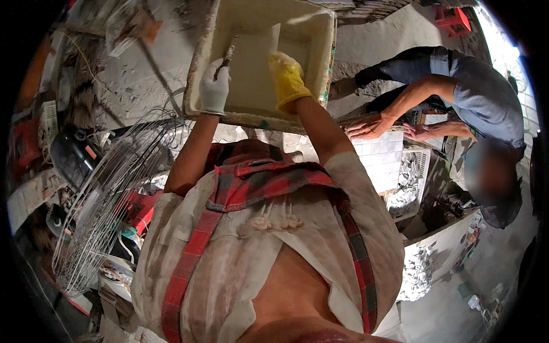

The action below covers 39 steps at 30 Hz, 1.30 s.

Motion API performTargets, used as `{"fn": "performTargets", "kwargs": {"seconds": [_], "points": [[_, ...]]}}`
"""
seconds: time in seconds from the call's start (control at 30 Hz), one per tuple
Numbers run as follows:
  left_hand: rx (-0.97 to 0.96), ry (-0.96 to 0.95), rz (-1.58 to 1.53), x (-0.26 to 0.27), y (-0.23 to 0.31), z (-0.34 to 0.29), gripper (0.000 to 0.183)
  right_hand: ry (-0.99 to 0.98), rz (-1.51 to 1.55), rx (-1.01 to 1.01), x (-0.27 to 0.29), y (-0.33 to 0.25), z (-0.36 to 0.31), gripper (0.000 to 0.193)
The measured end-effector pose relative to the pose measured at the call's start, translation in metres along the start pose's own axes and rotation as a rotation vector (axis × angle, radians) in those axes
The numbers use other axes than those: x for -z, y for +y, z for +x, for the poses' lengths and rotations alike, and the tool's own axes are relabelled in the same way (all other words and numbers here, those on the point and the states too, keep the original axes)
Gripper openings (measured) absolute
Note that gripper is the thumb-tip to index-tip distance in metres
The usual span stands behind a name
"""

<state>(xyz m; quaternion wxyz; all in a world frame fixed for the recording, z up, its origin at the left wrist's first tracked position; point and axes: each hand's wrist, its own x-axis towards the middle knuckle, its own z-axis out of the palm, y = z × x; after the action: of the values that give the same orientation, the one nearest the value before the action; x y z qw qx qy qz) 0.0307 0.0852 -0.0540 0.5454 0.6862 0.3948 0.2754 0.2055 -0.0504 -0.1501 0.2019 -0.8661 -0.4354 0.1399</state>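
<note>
My left hand [215, 88], in a white glove, is closed around a slim, dark-handled tool [230, 50] crusted with pale material; its exact kind is unclear. It is over the left side of a large rectangular tub [193, 86] with a worn, whitish rim. Pale, milky liquid [254, 68] lies in the tub. On the right, my right hand [287, 80] wears a yellow glove, its fingers curled at the edge of a thin, pale flat piece [277, 37] that stands out against the liquid. The glove hides part of the grip.
A co-worker [480, 97] bends at the right, hands near white square tiles [380, 163]. A crate of white fragments [409, 177] sits beside them. At left are a wire fan guard [108, 200] and a black helmet-like shell [73, 154]. A red stool [453, 22] stands far right.
</note>
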Motion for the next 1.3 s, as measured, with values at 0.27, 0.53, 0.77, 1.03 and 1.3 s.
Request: {"fn": "performTargets", "kwargs": {"seconds": [0.27, 0.53, 0.77, 1.03, 1.3], "points": [[-0.014, -0.001, 0.175, 0.017, 0.009, -0.001, 0.032, -0.051, -0.245, -0.035, 0.083, -0.006, 0.009, 0.025], [0.131, -0.225, 0.147, 0.012, -0.004, 0.004, 0.033, 0.333, 0.615, 0.174, 0.207, 0.048, -0.032, 0.024], [0.473, -1.019, -0.317, -0.047, 0.064, -0.051, 0.035, 0.62, 0.748, -0.045, 0.319, 0.069, -0.211, 0.026], [0.372, -1.668, -0.2, -0.156, 0.106, -0.143, 0.027, 0.996, 0.781, -0.456, 0.312, 0.077, -0.465, 0.029], [0.424, -1.879, 0.248, -0.259, 0.043, -0.241, 0.026, 1.261, 0.996, -0.808, 0.218, 0.073, -0.628, 0.031]]}}
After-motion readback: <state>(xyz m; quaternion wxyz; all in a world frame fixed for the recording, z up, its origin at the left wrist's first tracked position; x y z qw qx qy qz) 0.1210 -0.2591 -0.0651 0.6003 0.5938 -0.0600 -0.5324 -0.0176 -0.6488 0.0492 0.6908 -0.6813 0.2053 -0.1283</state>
